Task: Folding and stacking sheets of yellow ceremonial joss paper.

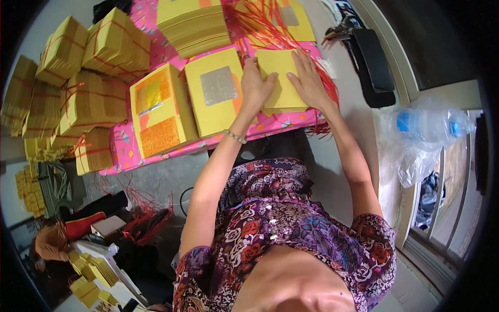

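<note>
A stack of yellow paper sheets (281, 78) lies at the near edge of the pink-covered table, between my hands. My left hand (257, 86) rests along its left side, thumb stretched over the top sheet and the fingers at the edge. On the right side lies my right hand (312, 83), its fingers extended along the edge and its thumb apart, pointing inward. Both hands touch the stack, and neither is closed round it. Just left of it stands a yellow stack with a silver square (218, 86). Beyond that sits a yellow stack with orange patches (160, 112).
Red strips (265, 23) lie behind the stack and trail down its right side. A tall yellow stack (195, 31) stands farther back. Several tied yellow bundles (93, 101) are piled at left. A large clear plastic bottle (431, 125) is by the window at right.
</note>
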Demonstrator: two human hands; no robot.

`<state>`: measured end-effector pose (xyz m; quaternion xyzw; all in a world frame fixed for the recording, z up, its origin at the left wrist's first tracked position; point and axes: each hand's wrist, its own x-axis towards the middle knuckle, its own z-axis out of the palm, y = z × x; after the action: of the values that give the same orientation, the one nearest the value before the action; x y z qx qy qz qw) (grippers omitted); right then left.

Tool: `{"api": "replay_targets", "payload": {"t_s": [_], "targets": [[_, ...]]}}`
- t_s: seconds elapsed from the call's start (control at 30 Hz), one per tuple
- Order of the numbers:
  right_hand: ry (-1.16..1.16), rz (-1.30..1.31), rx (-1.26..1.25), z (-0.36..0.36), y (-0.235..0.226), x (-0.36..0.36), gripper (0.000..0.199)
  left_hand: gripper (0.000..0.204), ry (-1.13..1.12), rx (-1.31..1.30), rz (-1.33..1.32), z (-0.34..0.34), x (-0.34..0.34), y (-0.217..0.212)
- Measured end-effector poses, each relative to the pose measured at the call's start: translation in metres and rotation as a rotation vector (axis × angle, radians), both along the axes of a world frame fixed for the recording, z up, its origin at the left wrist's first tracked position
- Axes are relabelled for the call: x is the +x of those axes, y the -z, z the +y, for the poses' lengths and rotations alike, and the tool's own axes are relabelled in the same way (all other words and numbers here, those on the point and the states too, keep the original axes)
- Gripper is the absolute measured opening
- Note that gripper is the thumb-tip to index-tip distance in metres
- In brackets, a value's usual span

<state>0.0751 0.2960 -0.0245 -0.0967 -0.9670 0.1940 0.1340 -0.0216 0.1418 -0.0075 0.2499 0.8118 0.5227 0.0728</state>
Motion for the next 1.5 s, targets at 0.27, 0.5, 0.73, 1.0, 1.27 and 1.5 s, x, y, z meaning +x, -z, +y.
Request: {"api": "replay_targets", "payload": {"t_s": [0.27, 0.5, 0.73, 1.0, 1.27, 1.5], "targets": [[-0.061, 0.006, -0.083, 0.002, -0.012, -0.011, 0.06, 0.049, 0.079, -0.035, 0.073, -0.026, 0.0, 0.017], [-0.099, 0.047, -0.209, 0.002, -0.025, -0.016, 0.062, 0.044, 0.079, 0.012, 0.0, -0.028, -0.006, 0.02], [-0.123, 0.104, -0.163, -0.001, -0.04, -0.017, 0.06, 0.044, 0.024, 0.058, -0.104, -0.032, -0.013, 0.026], [-0.185, 0.201, -0.05, -0.026, -0.08, -0.016, 0.053, 0.039, 0.056, 0.197, 0.066, -0.084, 0.013, -0.021], [-0.502, 0.186, -0.179, -0.111, -0.1, -0.037, 0.028, 0.031, -0.075, -0.088, 0.333, -0.21, 0.033, -0.056], [-0.799, 0.168, -0.138, -0.19, -0.077, -0.062, 0.031, 0.036, -0.216, -0.323, 0.432, -0.284, 0.021, -0.046]]}}
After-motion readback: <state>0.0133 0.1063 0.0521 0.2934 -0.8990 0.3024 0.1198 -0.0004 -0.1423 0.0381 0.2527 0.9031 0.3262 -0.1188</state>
